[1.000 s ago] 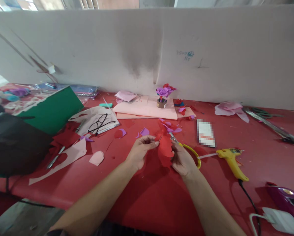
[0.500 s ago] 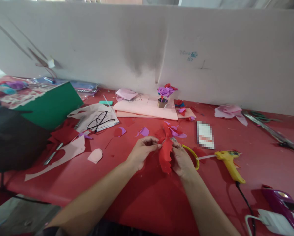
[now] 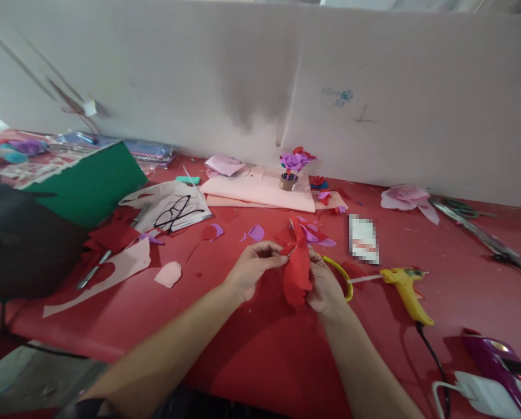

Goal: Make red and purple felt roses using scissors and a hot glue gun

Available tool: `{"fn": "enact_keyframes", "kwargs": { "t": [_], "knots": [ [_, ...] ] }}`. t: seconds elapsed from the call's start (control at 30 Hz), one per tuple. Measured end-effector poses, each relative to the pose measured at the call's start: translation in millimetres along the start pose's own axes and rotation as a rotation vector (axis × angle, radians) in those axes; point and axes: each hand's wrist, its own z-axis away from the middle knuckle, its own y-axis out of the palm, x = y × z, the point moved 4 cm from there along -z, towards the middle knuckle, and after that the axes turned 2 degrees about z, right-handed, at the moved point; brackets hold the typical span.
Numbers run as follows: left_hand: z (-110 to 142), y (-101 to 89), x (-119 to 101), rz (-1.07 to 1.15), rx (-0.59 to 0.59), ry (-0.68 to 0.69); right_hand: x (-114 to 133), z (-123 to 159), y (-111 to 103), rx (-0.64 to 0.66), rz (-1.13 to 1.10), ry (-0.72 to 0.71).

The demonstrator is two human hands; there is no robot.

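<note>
While the left hand (image 3: 257,270) pinched the red paper piece (image 3: 296,282) between thumb and fingertips, we saw the right hand (image 3: 325,285) grasping its right edge, the fingers partly hidden behind it. That ruffled piece stood roughly upright in the middle of the scene, above the near part of the red table (image 3: 247,361). Just beyond it we noted purple petals (image 3: 315,234), and at the right hand's right side the yellow handle of scissors (image 3: 344,273); whether the hand touched them we could not tell. On the pale wall (image 3: 156,70) at the far side we found handwriting (image 3: 338,96) in blue-green: a top line that seemed to begin with 75, its end scribbled over, and under it what we read as 167. Right of the middle lay a white rectangular item (image 3: 364,240) with a reddish band, so blocked out that we could read nothing on it. Farther off, a brown pot (image 3: 289,183) of purple and red paper flowers (image 3: 296,161) stood on folded pink sheets (image 3: 252,191); its small pale label was too tiny for us to make out. To the left, black-framed glasses (image 3: 173,215) rested on white material (image 3: 193,203), its bluish edge print illegible to us. To the right we saw a yellow glue gun (image 3: 411,294).
</note>
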Motion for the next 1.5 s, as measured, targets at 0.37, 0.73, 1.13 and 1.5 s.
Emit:
{"fn": "enact_keyframes", "kwargs": {
  "t": [0.37, 0.73, 1.13, 1.5],
  "knots": [
    [2.1, 1.4, -3.2, -0.015, 0.018, 0.017, 0.1, -0.1, -5.1, -0.059, -0.040, -0.026],
    [2.2, 3.5, 1.7, 0.096, 0.057, -0.152, -3.2, -4.3, -7.5, -0.013, -0.053, 0.002],
    [4.2, 3.9, 5.0, 0.172, 0.162, -0.392, -2.9, 0.2, -3.7, 0.026, -0.034, 0.058],
    [3.6, 5.4, 2.1, 0.052, 0.168, -0.295, 2.4, 4.6, -0.2, 0.039, -0.037, 0.029]
  ]
}}
